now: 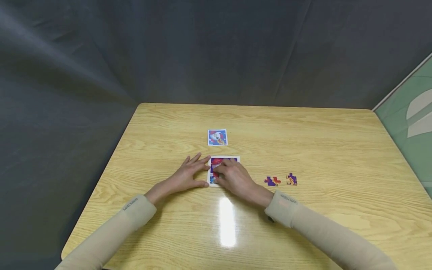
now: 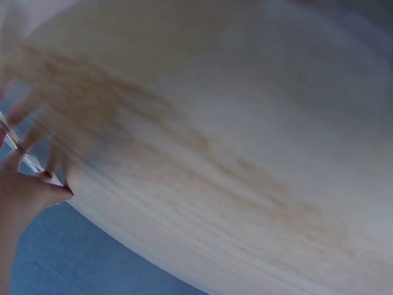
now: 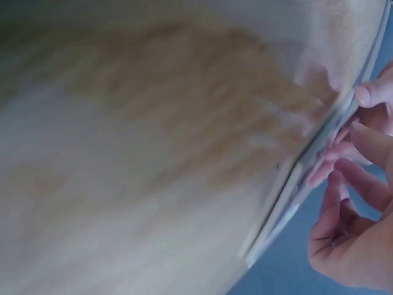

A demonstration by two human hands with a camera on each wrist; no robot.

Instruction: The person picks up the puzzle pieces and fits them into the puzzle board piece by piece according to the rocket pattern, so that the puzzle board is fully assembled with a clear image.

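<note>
A small jigsaw puzzle in a white-bordered tray (image 1: 209, 173) lies in front of me, its picture red, purple and blue. My left hand (image 1: 189, 174) rests at the tray's left edge with fingers spread, fingertips and thumb touching the border. Over the puzzle is my right hand (image 1: 235, 177), fingers bent down onto its face and covering much of the right side. Whether a piece is between those fingers is hidden. Two loose jigsaw pieces, one purple and red (image 1: 272, 181) and one purple and orange (image 1: 292, 179), lie right of the right hand.
A square picture card (image 1: 217, 137) lies beyond the tray on the wooden table (image 1: 324, 142). Dark cloth (image 1: 216, 52) hangs behind the table's far edge. A green panel (image 1: 415, 108) stands at the right side. Glare marks the tabletop near me.
</note>
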